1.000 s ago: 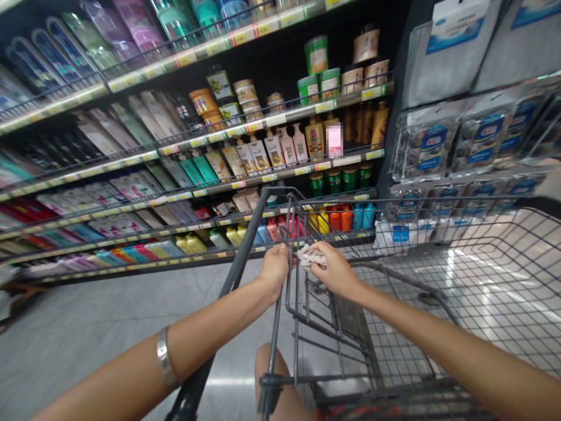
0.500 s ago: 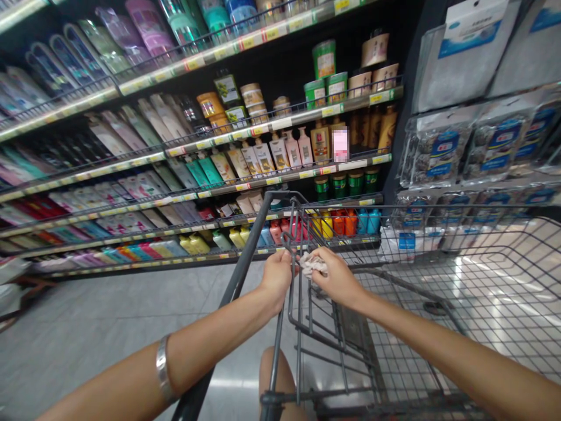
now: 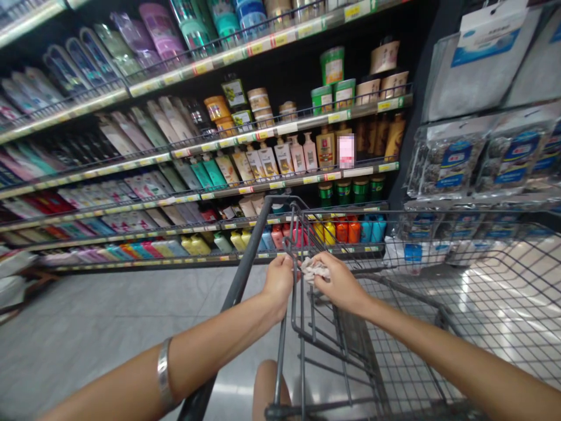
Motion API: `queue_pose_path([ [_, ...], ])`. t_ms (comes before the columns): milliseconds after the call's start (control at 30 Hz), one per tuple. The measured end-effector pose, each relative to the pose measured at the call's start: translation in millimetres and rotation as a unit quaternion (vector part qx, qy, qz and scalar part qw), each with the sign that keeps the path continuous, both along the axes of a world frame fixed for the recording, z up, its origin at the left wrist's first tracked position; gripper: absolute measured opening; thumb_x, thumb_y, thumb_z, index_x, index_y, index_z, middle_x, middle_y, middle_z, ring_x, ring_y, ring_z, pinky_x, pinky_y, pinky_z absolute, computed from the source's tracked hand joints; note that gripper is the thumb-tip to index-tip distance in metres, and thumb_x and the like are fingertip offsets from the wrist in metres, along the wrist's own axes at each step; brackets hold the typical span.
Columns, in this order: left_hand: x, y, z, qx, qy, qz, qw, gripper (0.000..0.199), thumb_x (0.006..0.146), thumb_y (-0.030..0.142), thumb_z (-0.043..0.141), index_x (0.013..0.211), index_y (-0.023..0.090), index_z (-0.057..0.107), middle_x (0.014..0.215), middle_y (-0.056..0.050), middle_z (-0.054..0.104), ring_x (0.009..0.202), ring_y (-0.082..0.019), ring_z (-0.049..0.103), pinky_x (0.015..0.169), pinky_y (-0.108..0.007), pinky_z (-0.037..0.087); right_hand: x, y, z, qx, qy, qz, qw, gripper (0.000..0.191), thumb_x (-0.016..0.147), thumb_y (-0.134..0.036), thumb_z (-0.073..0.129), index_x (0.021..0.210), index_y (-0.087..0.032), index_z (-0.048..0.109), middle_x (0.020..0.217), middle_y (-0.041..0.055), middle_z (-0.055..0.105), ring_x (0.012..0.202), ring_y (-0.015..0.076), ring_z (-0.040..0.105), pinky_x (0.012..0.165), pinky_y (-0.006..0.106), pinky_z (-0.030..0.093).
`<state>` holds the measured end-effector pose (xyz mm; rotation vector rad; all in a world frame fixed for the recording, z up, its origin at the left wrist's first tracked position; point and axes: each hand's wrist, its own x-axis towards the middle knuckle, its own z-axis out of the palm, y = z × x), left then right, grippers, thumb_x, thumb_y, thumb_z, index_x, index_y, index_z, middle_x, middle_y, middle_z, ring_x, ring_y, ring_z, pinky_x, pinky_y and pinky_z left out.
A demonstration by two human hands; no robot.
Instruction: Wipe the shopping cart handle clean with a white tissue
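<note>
A grey wire shopping cart (image 3: 302,339) stands before me, its dark handle bar (image 3: 245,269) slanting down to the left. My left hand (image 3: 279,283), with a silver bangle on its forearm, is closed around a thin metal bar of the cart's frame, just right of the handle. Close beside it, on the other side of the bars, my right hand (image 3: 339,282) pinches a crumpled whitish cloth (image 3: 314,271). The cloth lies against the cart's wires, near my left fingertips.
Shelves of bottles and jars (image 3: 280,158) run across the back. Packaged scourers (image 3: 456,155) hang at the right. The cart's wire basket (image 3: 495,304) spreads to the right over a grey tiled floor (image 3: 118,333). One of my knees (image 3: 268,386) shows below the bars.
The shelves and hanging packs have shifted slightly right and down in the view. Both hands keep nearly the same place and hold.
</note>
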<state>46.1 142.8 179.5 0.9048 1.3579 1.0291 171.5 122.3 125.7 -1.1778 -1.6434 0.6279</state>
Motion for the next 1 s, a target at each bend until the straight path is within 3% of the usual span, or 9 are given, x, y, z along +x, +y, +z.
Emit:
queue_pose_path([
  [133, 5.7, 1.6, -3.6, 0.010, 0.042, 0.004, 0.999, 0.016, 0.078, 0.022, 0.048, 0.065, 0.016, 0.056, 0.054, 0.004, 0.051, 0.049, -0.010, 0.046, 0.055, -0.022, 0.040, 8.7, 0.8, 1.4, -0.014, 0.005, 0.001, 1.000, 0.022, 0.065, -0.008, 0.047, 0.083, -0.020, 0.054, 0.082, 0.0010, 0.061, 0.077, 0.0155, 0.057, 0.070, 0.026, 0.041],
  [267, 8.8, 11.2, -3.2, 0.036, 0.040, 0.001, 0.999, 0.032, 0.084, 0.040, 0.042, 0.070, 0.017, 0.059, 0.058, -0.002, 0.057, 0.057, -0.016, 0.053, 0.059, -0.027, 0.044, 20.2, 5.2, 9.4, -0.042, 0.053, -0.035, 0.997, 0.017, 0.067, -0.015, 0.048, 0.082, -0.019, 0.054, 0.079, 0.0010, 0.063, 0.071, 0.0160, 0.058, 0.067, 0.028, 0.043],
  [367, 11.3, 22.3, 2.7, 0.064, 0.030, 0.007, 0.997, 0.039, 0.085, 0.046, 0.038, 0.077, 0.016, 0.061, 0.063, -0.004, 0.062, 0.065, -0.018, 0.058, 0.065, -0.029, 0.046, 25.9, 15.4, 22.9, 0.000, 0.087, -0.107, 0.990, 0.020, 0.068, -0.018, 0.051, 0.087, -0.020, 0.052, 0.085, 0.0027, 0.062, 0.077, 0.0177, 0.059, 0.072, 0.030, 0.045],
  [433, 14.6, 28.1, 6.3, 0.089, 0.034, -0.005, 0.995, 0.033, 0.083, 0.042, 0.043, 0.080, 0.015, 0.061, 0.072, -0.005, 0.065, 0.072, -0.018, 0.059, 0.071, -0.029, 0.046, 25.0, 25.6, 32.8, 0.034, 0.106, -0.129, 0.985, 0.025, 0.068, -0.019, 0.052, 0.093, -0.019, 0.052, 0.091, 0.0040, 0.062, 0.083, 0.0185, 0.059, 0.076, 0.032, 0.045],
  [567, 24.6, 30.9, 5.5, 0.141, 0.065, -0.033, 0.987, 0.023, 0.081, 0.029, 0.048, 0.092, 0.014, 0.061, 0.098, -0.008, 0.066, 0.094, -0.020, 0.059, 0.085, -0.029, 0.043, 13.5, 49.5, 40.8, 0.085, 0.089, -0.045, 0.991, 0.029, 0.072, -0.015, 0.048, 0.099, -0.020, 0.057, 0.100, 0.0061, 0.061, 0.094, 0.0192, 0.057, 0.085, 0.034, 0.044],
  [700, 31.6, 27.8, -1.0, 0.150, 0.045, -0.056, 0.986, 0.030, 0.088, 0.028, 0.037, 0.103, 0.014, 0.060, 0.115, -0.010, 0.062, 0.106, -0.021, 0.056, 0.090, -0.030, 0.042, 8.2, 74.0, 25.8, 0.145, -0.004, 0.032, 0.989, 0.029, 0.074, -0.012, 0.045, 0.093, -0.021, 0.065, 0.100, 0.0065, 0.061, 0.099, 0.0205, 0.054, 0.090, 0.037, 0.041],
  [867, 33.7, 24.2, -4.0, 0.147, 0.077, -0.031, 0.986, 0.035, 0.090, 0.037, 0.036, 0.100, 0.015, 0.062, 0.101, -0.011, 0.067, 0.099, -0.023, 0.059, 0.085, -0.031, 0.044, 15.9, 101.9, 7.1, 0.168, -0.061, 0.018, 0.984, 0.037, 0.071, -0.006, 0.041, 0.094, -0.022, 0.067, 0.101, 0.0062, 0.062, 0.097, 0.0210, 0.052, 0.088, 0.039, 0.040],
  [1000, 35.9, 19.0, -1.8, 0.121, 0.120, -0.009, 0.985, 0.036, 0.091, 0.037, 0.033, 0.093, 0.014, 0.061, 0.084, -0.009, 0.066, 0.082, -0.021, 0.060, 0.075, -0.030, 0.044, 19.5, 120.7, 10.8, 0.186, -0.126, 0.018, 0.974, 0.042, 0.070, -0.001, 0.038, 0.093, -0.021, 0.067, 0.103, 0.0058, 0.063, 0.093, 0.0198, 0.050, 0.086, 0.037, 0.037],
])
